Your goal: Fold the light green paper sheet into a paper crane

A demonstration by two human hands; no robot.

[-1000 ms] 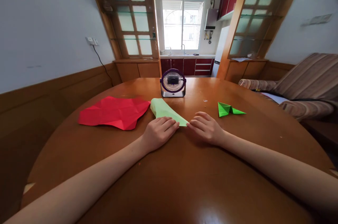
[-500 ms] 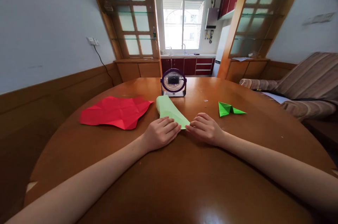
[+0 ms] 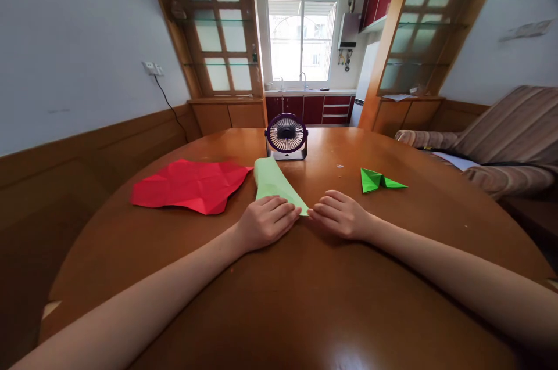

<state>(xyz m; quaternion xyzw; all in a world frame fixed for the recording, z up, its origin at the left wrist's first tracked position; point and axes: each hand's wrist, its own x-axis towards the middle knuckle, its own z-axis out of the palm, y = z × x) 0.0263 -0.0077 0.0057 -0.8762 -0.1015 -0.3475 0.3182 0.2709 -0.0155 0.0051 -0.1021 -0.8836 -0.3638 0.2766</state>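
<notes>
A sheet of pale green paper (image 3: pixel 275 179) lies bent over on the wooden table, its far part curling up and its near right end narrowing to a point. My left hand (image 3: pixel 268 222) rests on the near edge of this paper, fingers together and pressing it down. At the pointed corner, the fingertips of my right hand (image 3: pixel 342 214) pinch the paper. Creased red paper (image 3: pixel 192 184) is spread out to the left of my left hand. Right of my right hand sits a folded bright green paper piece (image 3: pixel 372 180) with pointed ends.
A small purple desk fan (image 3: pixel 286 135) stands on the round wooden table (image 3: pixel 279 300) just beyond the pale green paper. A striped armchair (image 3: pixel 510 132) is beside the table at the right. Tiny scraps lie right of the fan.
The pale green paper has shifted slightly left at its far end, and its pointed corner has come a little nearer. My right hand has moved slightly toward me.
</notes>
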